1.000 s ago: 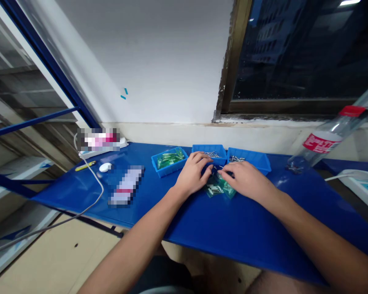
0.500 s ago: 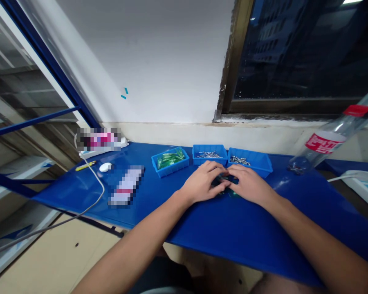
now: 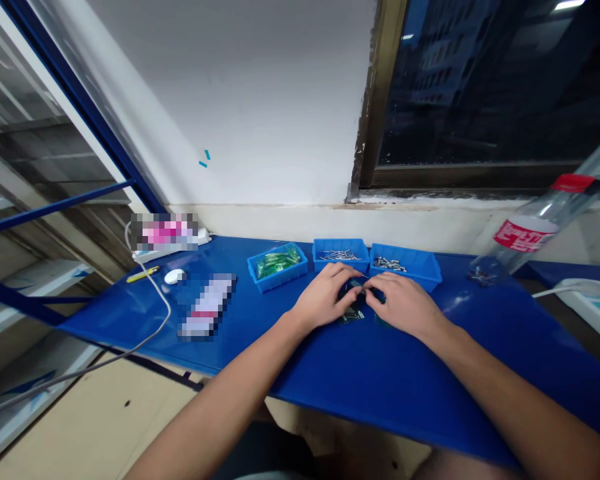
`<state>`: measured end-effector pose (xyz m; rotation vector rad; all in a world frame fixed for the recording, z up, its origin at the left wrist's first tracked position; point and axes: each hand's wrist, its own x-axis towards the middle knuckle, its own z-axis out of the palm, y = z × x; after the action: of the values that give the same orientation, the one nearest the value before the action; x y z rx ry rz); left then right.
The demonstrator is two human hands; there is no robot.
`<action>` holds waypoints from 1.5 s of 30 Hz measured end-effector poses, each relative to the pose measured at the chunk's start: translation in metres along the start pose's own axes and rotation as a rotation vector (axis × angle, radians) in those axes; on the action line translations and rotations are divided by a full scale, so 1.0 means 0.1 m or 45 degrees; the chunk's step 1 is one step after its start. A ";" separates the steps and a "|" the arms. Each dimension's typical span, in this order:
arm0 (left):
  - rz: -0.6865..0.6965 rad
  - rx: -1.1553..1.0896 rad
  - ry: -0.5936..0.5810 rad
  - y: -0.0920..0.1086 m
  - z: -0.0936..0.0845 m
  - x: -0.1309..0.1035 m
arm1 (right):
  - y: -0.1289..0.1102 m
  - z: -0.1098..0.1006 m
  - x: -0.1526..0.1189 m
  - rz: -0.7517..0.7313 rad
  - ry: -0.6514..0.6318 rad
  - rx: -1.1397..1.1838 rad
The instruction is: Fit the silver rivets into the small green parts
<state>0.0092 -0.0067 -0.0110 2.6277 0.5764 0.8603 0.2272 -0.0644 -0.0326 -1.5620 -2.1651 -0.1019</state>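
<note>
Over the middle of the blue table, my left hand (image 3: 327, 293) and my right hand (image 3: 405, 301) face each other with fingertips almost meeting. Thumbs and fingers of both are closed in a pinch on a small clear plastic bag (image 3: 353, 315), mostly hidden by the hands. Small shiny metal pieces show in the bag below my left thumb. Just behind the hands stand a blue bin of thin metal pins or screws (image 3: 341, 255) and a blue bin of short metal fasteners (image 3: 390, 263). Left of them is a blue bin with green-tinted plastic bags (image 3: 279, 261).
On the left lie a blurred-out flat object (image 3: 209, 307), a white rounded object (image 3: 175, 277), a yellow cutter (image 3: 143, 274) and a cable (image 3: 167, 310). An empty-looking bottle with a red cap (image 3: 523, 230) leans at right, near a white power strip (image 3: 593, 303).
My fingertips have shifted slightly left and drawn together at the bag. More of the metal pieces now shows below my left thumb. The view has shifted slightly.
</note>
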 end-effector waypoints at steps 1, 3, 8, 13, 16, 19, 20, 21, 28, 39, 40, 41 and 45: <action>-0.012 0.000 0.013 -0.01 0.00 0.00 | 0.00 0.00 0.00 0.012 0.024 -0.014; -0.038 -0.002 0.036 -0.02 0.01 0.00 | 0.00 0.00 0.00 0.027 0.076 -0.037; -0.076 -0.011 0.061 -0.06 0.04 -0.01 | 0.04 -0.03 0.01 0.043 0.194 -0.035; -0.112 -0.039 0.083 -0.10 0.07 -0.02 | 0.05 -0.03 0.03 0.052 0.232 0.014; -0.159 -0.059 0.096 -0.10 0.08 -0.02 | 0.02 -0.03 0.03 0.099 0.240 0.111; -0.221 -0.148 0.137 -0.08 0.06 -0.01 | -0.04 -0.05 0.03 0.178 0.256 0.348; -0.244 -0.199 0.157 -0.07 0.06 0.00 | -0.07 -0.06 0.03 0.202 0.257 0.445; -0.269 -0.258 0.181 -0.07 0.06 0.01 | -0.09 -0.06 0.03 0.226 0.251 0.544; -0.405 -0.688 0.349 -0.06 0.06 0.04 | -0.19 0.07 0.07 0.417 0.297 1.327; -0.329 -0.673 0.397 -0.06 0.06 0.05 | -0.18 -0.02 0.11 0.582 0.324 1.420; -0.288 -0.568 0.426 -0.06 0.04 0.05 | -0.20 -0.04 0.11 0.605 0.321 1.420; -0.238 -0.449 0.439 -0.05 0.03 0.05 | -0.21 -0.05 0.11 0.624 0.323 1.431; -0.060 -0.211 0.262 -0.04 -0.01 0.03 | -0.26 -0.05 0.10 0.647 0.324 1.544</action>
<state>0.0098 -0.0019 -0.0101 2.3849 0.5889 1.1212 0.2026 -0.0662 -0.0189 -1.1487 -1.1055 0.9297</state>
